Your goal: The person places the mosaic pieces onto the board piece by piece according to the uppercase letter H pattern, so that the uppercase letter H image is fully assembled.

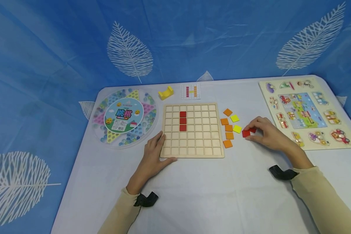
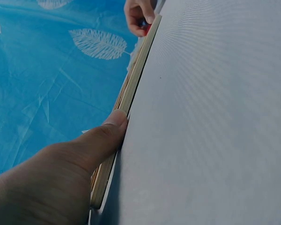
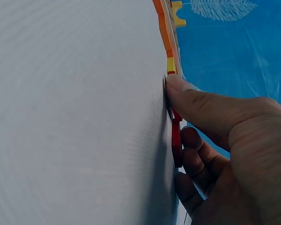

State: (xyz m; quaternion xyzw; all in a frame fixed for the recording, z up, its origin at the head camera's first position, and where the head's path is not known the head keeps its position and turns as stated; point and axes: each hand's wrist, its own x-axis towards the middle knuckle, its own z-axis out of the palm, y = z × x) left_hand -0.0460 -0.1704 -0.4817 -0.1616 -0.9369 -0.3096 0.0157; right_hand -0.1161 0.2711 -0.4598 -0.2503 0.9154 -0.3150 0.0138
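Observation:
A wooden grid board point(image 1: 197, 142) lies mid-table, with three red squares point(image 1: 183, 121) stacked in one column. My left hand point(image 1: 153, 159) rests at the board's lower left corner, thumb along the front edge, as the left wrist view also shows the thumb on the board's edge point(image 2: 139, 70). To the right of the orange tiles point(image 1: 229, 128) and yellow tiles point(image 1: 237, 129), my right hand point(image 1: 267, 135) has its thumb and fingers at a red tile point(image 1: 246, 133); another red tile point(image 1: 253, 130) lies under the fingers. In the right wrist view a red tile point(image 3: 177, 145) stands beside the fingertips.
A round marble game box point(image 1: 124, 115) sits at the left, and a picture puzzle board point(image 1: 302, 110) at the right. Behind the grid board are a yellow curved piece point(image 1: 165, 93) and a small pattern card point(image 1: 190, 91).

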